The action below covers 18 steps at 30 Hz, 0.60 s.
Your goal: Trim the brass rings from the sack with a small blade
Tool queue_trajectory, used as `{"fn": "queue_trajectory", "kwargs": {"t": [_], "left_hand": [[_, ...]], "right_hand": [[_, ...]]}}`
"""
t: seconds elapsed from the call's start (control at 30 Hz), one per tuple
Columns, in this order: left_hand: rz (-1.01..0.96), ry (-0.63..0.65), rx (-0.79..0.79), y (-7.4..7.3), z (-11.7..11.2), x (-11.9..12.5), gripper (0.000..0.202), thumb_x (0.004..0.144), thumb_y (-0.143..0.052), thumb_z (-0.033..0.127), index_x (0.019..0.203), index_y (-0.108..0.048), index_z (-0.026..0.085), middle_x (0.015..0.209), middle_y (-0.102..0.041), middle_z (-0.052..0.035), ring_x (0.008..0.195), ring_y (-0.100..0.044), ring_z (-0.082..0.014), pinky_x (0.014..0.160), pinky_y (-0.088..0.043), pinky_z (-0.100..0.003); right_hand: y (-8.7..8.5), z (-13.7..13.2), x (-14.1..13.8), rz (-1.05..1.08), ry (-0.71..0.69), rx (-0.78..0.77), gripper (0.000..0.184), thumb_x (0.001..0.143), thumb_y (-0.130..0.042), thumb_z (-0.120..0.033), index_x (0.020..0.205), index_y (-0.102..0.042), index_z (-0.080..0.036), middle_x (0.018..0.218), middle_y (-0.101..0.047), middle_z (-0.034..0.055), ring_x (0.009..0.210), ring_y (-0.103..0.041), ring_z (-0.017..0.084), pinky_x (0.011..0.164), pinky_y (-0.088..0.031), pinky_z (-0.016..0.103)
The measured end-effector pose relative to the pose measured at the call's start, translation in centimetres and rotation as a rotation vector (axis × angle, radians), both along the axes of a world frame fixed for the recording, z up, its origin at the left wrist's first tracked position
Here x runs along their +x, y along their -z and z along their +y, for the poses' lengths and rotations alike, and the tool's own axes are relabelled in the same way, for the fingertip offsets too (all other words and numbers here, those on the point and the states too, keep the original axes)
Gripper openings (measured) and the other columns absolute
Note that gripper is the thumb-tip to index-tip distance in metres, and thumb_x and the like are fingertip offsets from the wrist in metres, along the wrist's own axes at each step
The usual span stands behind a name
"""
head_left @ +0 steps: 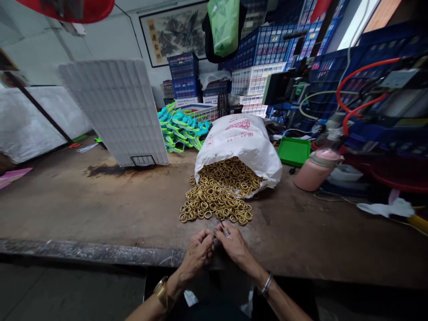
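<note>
My left hand [199, 251] and my right hand [233, 243] meet at the table's front edge, fingertips close together. Both are closed in a pinch. A thin dark piece pokes up by my right fingertips, too small to name; what my left fingers hold is hidden. Just beyond my hands lies a heap of brass-coloured rings [214, 203]. They spill from the mouth of a white woven sack [237, 138] with red print, which lies on its side on the brown table [133, 209].
A white ribbed panel [117, 111] stands upright at the left. Green and turquoise plastic pieces [182, 127] pile up behind. To the right are a green tray [294, 151], a pink bottle [316, 171] and orange hoses [354, 76]. Blue crates [267, 44] are stacked at the back.
</note>
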<state>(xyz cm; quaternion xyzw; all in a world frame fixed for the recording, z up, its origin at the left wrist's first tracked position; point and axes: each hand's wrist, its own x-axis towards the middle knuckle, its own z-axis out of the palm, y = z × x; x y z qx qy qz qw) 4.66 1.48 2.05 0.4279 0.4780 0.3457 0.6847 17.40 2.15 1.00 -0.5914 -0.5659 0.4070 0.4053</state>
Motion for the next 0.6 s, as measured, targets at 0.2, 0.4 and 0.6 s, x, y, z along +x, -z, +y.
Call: {"fn": "queue_trajectory", "kwargs": {"t": [0.2,0.4,0.6], "left_hand": [[-0.163,-0.010,-0.039,0.8,0.0,-1.3,0.031,0.070,-0.056,0.047,0.070,-0.042,0.019,0.050,-0.040,0.0089,0.034,-0.025,-0.0013,0.033,-0.018,-0.014],[-0.233,-0.063,-0.038,0.7,-0.1,-1.7,0.030,0.072,-0.055,0.045,0.073,-0.042,0.018,0.054,-0.040,0.0078,0.039,-0.029,-0.0020,0.035,-0.019,-0.014],[-0.248,-0.077,-0.033,0.5,0.1,-1.7,0.030,0.072,-0.055,0.045,0.073,-0.040,0.019,0.053,-0.038,0.0089,0.038,-0.027,-0.0020,0.034,-0.018,-0.014]], "right_hand": [[0.0,0.2,-0.9,-0.037,-0.077,0.003,0.017,0.076,-0.041,-0.031,0.066,-0.047,-0.019,0.056,-0.045,-0.0046,0.054,-0.043,0.010,0.051,-0.034,0.020],[1.0,-0.3,-0.8,-0.362,-0.116,0.095,0.015,0.076,-0.034,-0.020,0.069,-0.047,-0.019,0.057,-0.049,-0.0018,0.054,-0.044,0.011,0.052,-0.030,0.021],[0.9,-1.1,-1.4,-0.679,-0.214,0.093,0.027,0.063,-0.035,-0.006,0.080,-0.051,-0.019,0.066,-0.058,0.0009,0.058,-0.050,0.013,0.054,-0.025,0.023]]}}
